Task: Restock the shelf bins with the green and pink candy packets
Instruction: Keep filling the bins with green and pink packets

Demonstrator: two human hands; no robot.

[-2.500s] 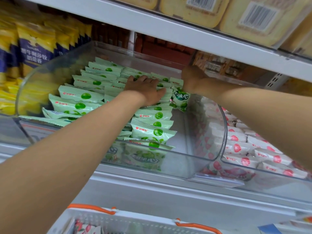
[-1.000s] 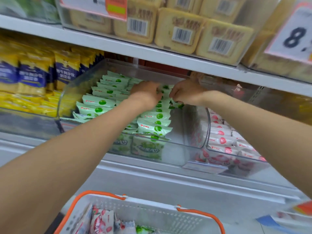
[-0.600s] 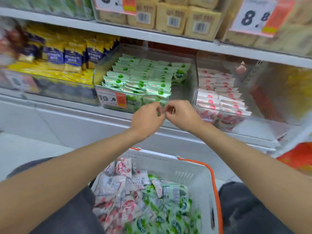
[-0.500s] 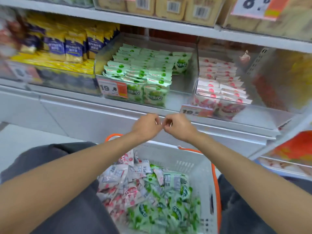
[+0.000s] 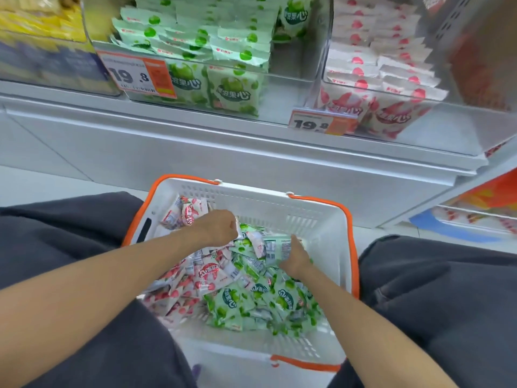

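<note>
On my feed the white shelf (image 5: 223,141) spans the far side and carries 3 clear bins side by side: the yellow-packet bin (image 5: 56,71) at far left, the green-packet bin (image 5: 291,79) in the middle and the pink-packet bin (image 5: 453,124) to the right. The left price tag (image 5: 137,75) and the right price tag (image 5: 323,124) each read 19.8. Nearer, a white basket (image 5: 251,200) with an orange rim stands on the pale floor (image 5: 42,180).
</note>
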